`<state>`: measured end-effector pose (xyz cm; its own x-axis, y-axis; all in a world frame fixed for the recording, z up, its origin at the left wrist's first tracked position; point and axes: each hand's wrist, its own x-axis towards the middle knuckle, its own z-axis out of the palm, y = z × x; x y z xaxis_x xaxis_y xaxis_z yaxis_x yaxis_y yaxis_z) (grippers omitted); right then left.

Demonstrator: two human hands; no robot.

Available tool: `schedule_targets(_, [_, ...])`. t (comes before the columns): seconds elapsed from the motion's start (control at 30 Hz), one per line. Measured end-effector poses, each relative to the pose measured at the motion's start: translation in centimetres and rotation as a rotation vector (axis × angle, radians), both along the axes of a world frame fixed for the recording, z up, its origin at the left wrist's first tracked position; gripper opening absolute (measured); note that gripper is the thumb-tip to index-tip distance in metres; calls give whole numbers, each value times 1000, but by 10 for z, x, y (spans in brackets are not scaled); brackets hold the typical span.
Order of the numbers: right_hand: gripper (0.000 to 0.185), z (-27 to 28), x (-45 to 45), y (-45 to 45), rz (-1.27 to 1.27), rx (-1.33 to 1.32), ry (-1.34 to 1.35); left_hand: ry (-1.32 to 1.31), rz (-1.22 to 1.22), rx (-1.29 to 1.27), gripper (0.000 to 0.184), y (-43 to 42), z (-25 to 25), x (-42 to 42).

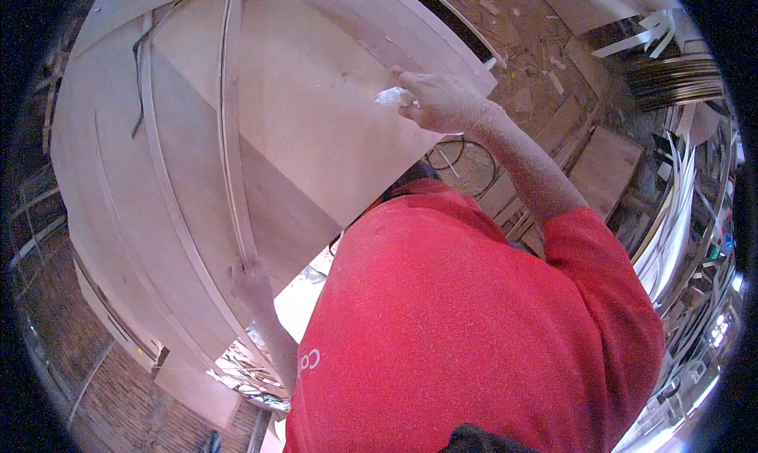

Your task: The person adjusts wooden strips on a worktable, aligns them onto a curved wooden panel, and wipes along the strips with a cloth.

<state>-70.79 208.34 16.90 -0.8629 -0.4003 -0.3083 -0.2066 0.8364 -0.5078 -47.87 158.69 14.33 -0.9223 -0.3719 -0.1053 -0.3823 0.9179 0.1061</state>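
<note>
My right hand (444, 103) is closed round a small white, plastic-looking object (393, 97), whose exact kind I cannot make out. It is held over the light wooden sheet (308, 121), near its right edge. My left hand (252, 284) is at the near end of a long, narrow wooden strip (230, 129), with its fingers closed about that end. The strip runs away from me along the sheet. Fine dust covers my right forearm.
More thin strips and a dark cord (136, 82) lie on the broad wooden surface. Wood scraps litter the floor (521, 50) at the upper right. A coil of edging band (675, 82) and loose white strips (671, 216) are on the right.
</note>
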Motion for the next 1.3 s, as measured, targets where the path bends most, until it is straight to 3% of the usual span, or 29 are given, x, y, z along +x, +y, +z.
schedule_targets(0.13, [59, 9, -4, 7, -27, -55, 15, 101, 56, 253, 38, 8, -4, -24])
schedule_targets(0.2, [52, 13, -2, 16, -272, -314, -244, 59, 87, 129, 37, 17, 0, -40])
schedule_targets(0.23, [52, 16, 1, 18, -262, -318, -240, 65, 94, 125, 37, 20, 1, -50])
schedule_targets(0.33, [38, 18, 7, 30, -676, -897, -366, 167, 22, 178, 35, 31, -3, -81])
schedule_targets(0.43, [39, 24, 8, 41, -684, -1101, -290, 166, 15, 223, 39, 40, -3, -115])
schedule_targets(0.5, [40, 27, 3, 41, -702, -1078, -239, 195, -112, 70, 40, 56, 3, -139])
schedule_targets(0.63, [43, 30, -7, 42, -745, -1106, -209, 302, 16, -57, 37, 83, -11, -174])
schedule_targets(0.7, [47, 36, -13, 34, -693, -1134, -231, 296, -37, -320, 31, 93, -12, -183])
schedule_targets(0.77, [55, 44, -17, 25, -691, -978, -313, 255, -25, -244, 30, 96, -7, -173])
schedule_targets(0.9, [51, 60, -50, 0, -523, -950, -291, 139, -147, -138, 27, 87, -4, -132])
schedule_targets(1.03, [48, 64, -98, -30, -398, -836, -231, 121, -100, 12, 26, 97, -4, -89])
schedule_targets(1.1, [47, 46, -134, -37, -167, -554, -77, 129, -114, -9, 25, 94, -19, -78])
schedule_targets(1.23, [50, 19, -183, -78, -272, -640, -160, 61, -42, -1, 25, 100, -13, -81])
schedule_targets(1.3, [50, -1, -205, -98, -263, -609, 4, 49, -69, -92, 26, 100, -11, -81])
